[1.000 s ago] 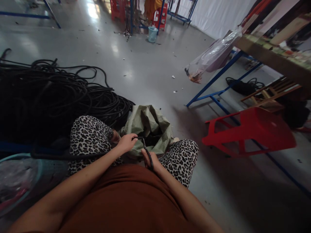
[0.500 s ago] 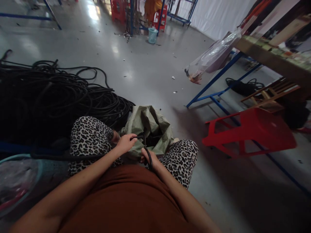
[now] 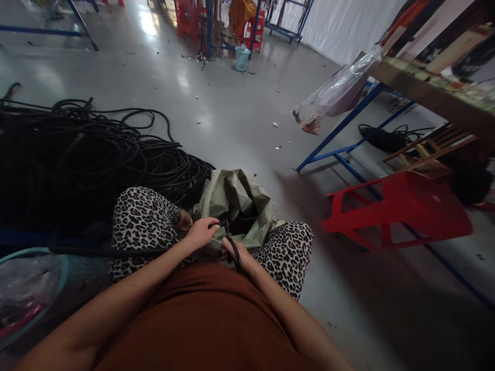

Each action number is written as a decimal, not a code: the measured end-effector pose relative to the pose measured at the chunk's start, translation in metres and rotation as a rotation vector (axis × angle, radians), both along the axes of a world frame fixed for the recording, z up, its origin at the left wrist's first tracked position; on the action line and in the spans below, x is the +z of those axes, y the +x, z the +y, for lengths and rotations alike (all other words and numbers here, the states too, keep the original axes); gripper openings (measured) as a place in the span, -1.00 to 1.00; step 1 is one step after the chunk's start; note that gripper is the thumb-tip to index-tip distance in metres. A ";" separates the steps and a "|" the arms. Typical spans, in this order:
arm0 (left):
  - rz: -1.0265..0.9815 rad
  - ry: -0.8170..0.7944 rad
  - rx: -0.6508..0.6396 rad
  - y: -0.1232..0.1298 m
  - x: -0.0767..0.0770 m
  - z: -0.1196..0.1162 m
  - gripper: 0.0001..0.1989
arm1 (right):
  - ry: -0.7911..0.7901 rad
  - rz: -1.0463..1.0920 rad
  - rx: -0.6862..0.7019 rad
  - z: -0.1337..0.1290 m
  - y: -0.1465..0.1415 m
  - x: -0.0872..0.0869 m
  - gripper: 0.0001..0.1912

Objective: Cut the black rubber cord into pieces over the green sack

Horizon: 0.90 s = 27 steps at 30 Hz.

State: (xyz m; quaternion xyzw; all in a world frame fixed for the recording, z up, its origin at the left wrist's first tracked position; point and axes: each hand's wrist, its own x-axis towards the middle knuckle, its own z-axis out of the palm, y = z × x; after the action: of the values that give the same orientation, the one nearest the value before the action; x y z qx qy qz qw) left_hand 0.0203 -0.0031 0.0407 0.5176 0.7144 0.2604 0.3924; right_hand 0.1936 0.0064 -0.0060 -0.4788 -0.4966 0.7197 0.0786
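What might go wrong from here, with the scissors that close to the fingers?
The left hand holds the black cord close to the scissors in the right hand, so a slip might nick a fingertip. The sack gapes just beneath, so a dropped tool might fall inside.

Beyond the sack (image 3: pixel 262 206), bare floor (image 3: pixel 240 113) opens forward, with only small scraps on it. The coil heap (image 3: pixel 96 149) blocks the left, and the stool (image 3: pixel 402 211) and slanting bench leg (image 3: pixel 340 129) stand in the way on the right; knees (image 3: pixel 145 216) flank the sack closely.
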 end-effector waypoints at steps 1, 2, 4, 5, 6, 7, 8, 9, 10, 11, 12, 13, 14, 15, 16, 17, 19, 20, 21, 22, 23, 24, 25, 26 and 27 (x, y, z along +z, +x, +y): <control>0.004 0.002 -0.001 0.000 0.000 0.000 -0.64 | 0.000 0.005 0.003 0.000 0.000 0.000 -0.44; 0.010 0.002 -0.001 0.001 -0.001 -0.001 -0.65 | 0.000 0.008 0.005 0.000 0.000 0.000 -0.43; 0.024 -0.001 -0.006 0.002 -0.001 -0.001 -0.65 | 0.001 0.012 0.001 -0.001 0.000 -0.001 -0.43; 0.030 0.000 -0.011 0.002 0.000 -0.001 -0.66 | 0.002 0.011 -0.003 -0.001 0.000 -0.001 -0.42; 0.035 0.003 -0.016 0.003 0.000 -0.001 -0.67 | 0.002 0.011 -0.006 -0.001 0.000 -0.002 -0.42; 0.042 0.007 -0.021 0.003 0.001 -0.001 -0.67 | 0.000 0.012 -0.009 -0.001 0.000 -0.002 -0.42; 0.049 0.011 -0.025 0.003 0.001 -0.001 -0.67 | -0.003 0.014 -0.012 -0.001 0.000 -0.003 -0.41; 0.058 0.014 -0.028 0.002 0.002 -0.001 -0.67 | -0.004 0.017 -0.014 0.000 0.000 -0.003 -0.41; 0.067 0.016 -0.032 0.002 0.002 -0.001 -0.67 | -0.005 0.018 -0.014 0.000 0.000 -0.004 -0.41; 0.076 0.016 -0.038 0.002 0.002 -0.002 -0.66 | -0.004 0.018 -0.012 0.000 -0.001 -0.004 -0.40; 0.086 0.016 -0.047 0.002 0.003 -0.002 -0.66 | -0.001 0.015 -0.009 0.000 0.000 -0.004 -0.40; 0.094 0.017 -0.057 0.002 0.004 -0.002 -0.65 | 0.004 0.012 -0.005 0.000 0.000 -0.004 -0.39; 0.102 0.018 -0.069 0.001 0.004 -0.003 -0.65 | 0.011 0.010 0.001 0.000 0.000 -0.003 -0.39; 0.108 0.019 -0.082 0.002 0.005 -0.003 -0.65 | 0.016 0.007 0.008 0.000 0.000 -0.003 -0.39; 0.113 0.018 -0.094 0.002 0.006 -0.003 -0.65 | 0.020 0.004 0.016 0.001 0.001 -0.002 -0.39; 0.119 0.018 -0.101 0.002 0.007 -0.004 -0.66 | 0.025 0.002 0.026 0.001 0.002 -0.001 -0.39; 0.129 0.019 -0.111 0.003 0.009 -0.004 -0.66 | 0.033 -0.001 0.045 0.001 0.003 0.001 -0.39; 0.135 0.021 -0.114 0.003 0.010 -0.004 -0.66 | 0.036 -0.003 0.051 0.001 0.003 0.002 -0.40; 0.142 0.025 -0.115 0.003 0.010 -0.004 -0.66 | 0.039 -0.003 0.054 0.001 0.003 0.002 -0.40; 0.149 0.027 -0.116 0.004 0.010 -0.004 -0.67 | 0.043 -0.002 0.054 0.001 0.004 0.002 -0.40; 0.155 0.029 -0.116 0.004 0.010 -0.004 -0.66 | 0.045 0.000 0.051 0.001 0.004 0.002 -0.40; 0.158 0.029 -0.116 0.004 0.010 -0.004 -0.66 | 0.046 -0.001 0.045 0.000 0.003 0.001 -0.40; 0.158 0.028 -0.113 0.004 0.009 -0.004 -0.66 | 0.044 -0.003 0.038 0.000 0.003 0.000 -0.39; 0.156 0.027 -0.110 0.004 0.009 -0.004 -0.66 | 0.040 -0.010 0.030 0.000 0.003 0.000 -0.38; 0.151 0.024 -0.106 0.004 0.008 -0.004 -0.66 | 0.035 -0.021 0.022 -0.001 0.002 0.000 -0.38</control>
State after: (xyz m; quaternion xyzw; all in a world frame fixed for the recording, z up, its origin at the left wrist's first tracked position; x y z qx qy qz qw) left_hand 0.0239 -0.0066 0.0492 0.5773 0.7105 0.2080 0.3443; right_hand 0.1960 0.0056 -0.0061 -0.4795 -0.5150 0.7067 0.0738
